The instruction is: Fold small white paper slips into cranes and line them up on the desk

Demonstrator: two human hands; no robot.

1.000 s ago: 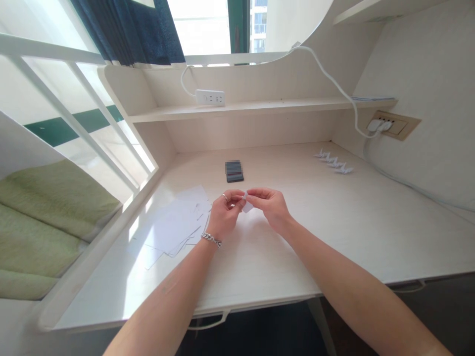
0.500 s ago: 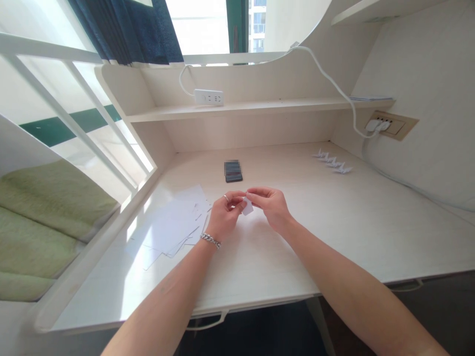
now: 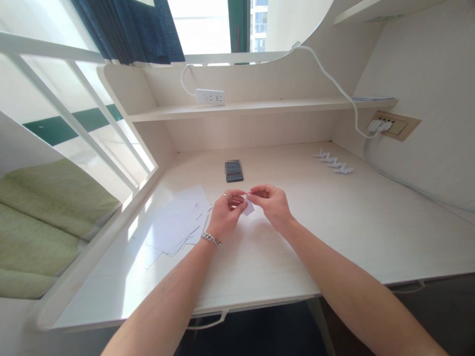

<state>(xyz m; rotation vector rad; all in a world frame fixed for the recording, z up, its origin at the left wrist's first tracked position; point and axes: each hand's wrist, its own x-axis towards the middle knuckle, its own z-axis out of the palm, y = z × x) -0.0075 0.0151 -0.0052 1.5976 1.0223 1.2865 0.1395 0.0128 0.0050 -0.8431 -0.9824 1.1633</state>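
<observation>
My left hand [image 3: 225, 213] and my right hand [image 3: 272, 203] meet above the middle of the pale desk [image 3: 334, 232]. Both pinch a small folded piece of white paper [image 3: 248, 208] between fingertips and thumbs, holding it just above the desk. The left wrist wears a metal chain bracelet, and a ring sits on one left finger. A loose spread of white paper sheets [image 3: 174, 225] lies on the desk just left of my left hand.
A dark phone [image 3: 233, 171] lies flat behind my hands. Several small folded paper figures [image 3: 334, 161] stand in a row at the back right. A power strip [image 3: 210, 97] rests on the shelf, and a wall socket [image 3: 389, 125] holds plugs. A green cushion [image 3: 44, 217] lies left.
My hands have stayed in almost the same place; the fingers have shifted slightly on the folded paper, which is tilted a little differently.
</observation>
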